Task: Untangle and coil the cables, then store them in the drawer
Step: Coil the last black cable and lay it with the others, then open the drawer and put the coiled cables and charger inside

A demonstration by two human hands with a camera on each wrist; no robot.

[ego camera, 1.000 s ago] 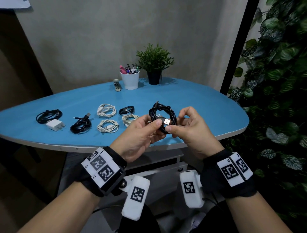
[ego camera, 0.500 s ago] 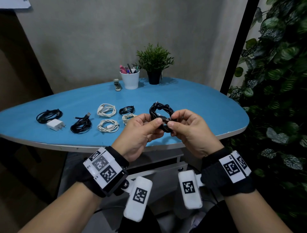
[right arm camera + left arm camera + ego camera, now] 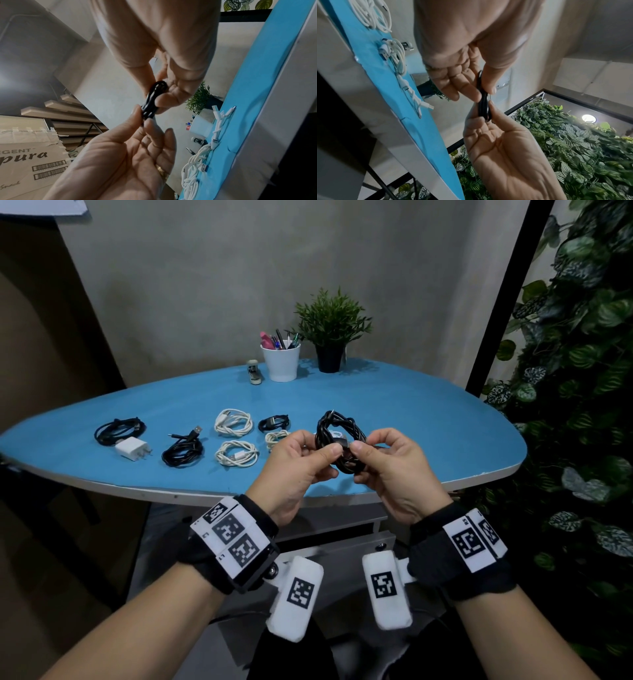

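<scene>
I hold a black coiled cable upright above the blue table's near edge. My left hand pinches the coil's left side between thumb and fingers. My right hand pinches its right side, thumb tip close to the left thumb. The left wrist view shows the cable edge-on, pinched between the left hand above and the right hand below. From the right wrist the cable sits between the right hand and the left hand. A drawer lies under the tabletop.
Coiled cables lie on the table's left half: a black one by a white charger, another black one, two white ones, and two small coils. A pen cup and potted plant stand at the back.
Both hands have drawn closer together on the coil. The silver plug seen between the thumbs a second ago is now covered by the thumb tips.
</scene>
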